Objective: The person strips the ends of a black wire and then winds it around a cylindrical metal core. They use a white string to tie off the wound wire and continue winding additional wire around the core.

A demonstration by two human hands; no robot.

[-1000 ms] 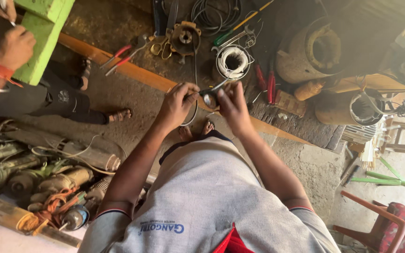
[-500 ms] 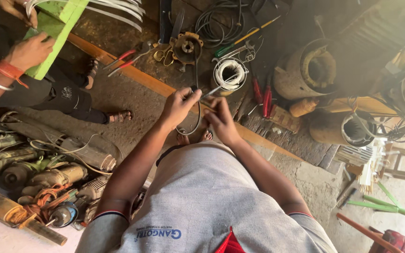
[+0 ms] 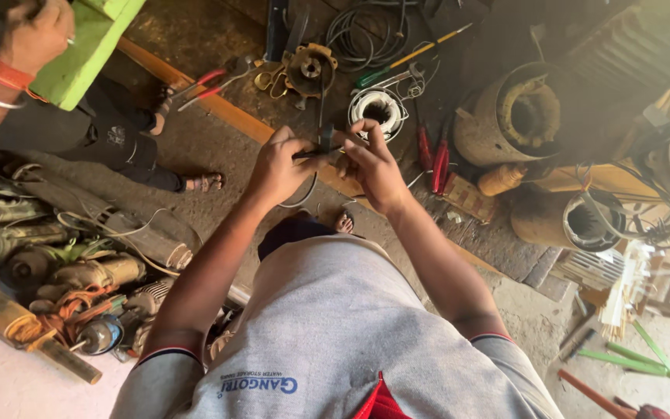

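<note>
Pinching a small dark part (image 3: 326,147) between them, the left hand (image 3: 279,167) and right hand (image 3: 374,164) close on it at chest height, a thin wire (image 3: 304,194) looping below. Just beyond lies a white wire coil (image 3: 378,109), then red-handled pliers (image 3: 209,84) and a brass fitting (image 3: 309,70) on the floor (image 3: 195,31).

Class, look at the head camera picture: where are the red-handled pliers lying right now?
The red-handled pliers lie on the ground in the upper left of the head view, just beyond the orange strip, left of the yellowish motor part.
</note>
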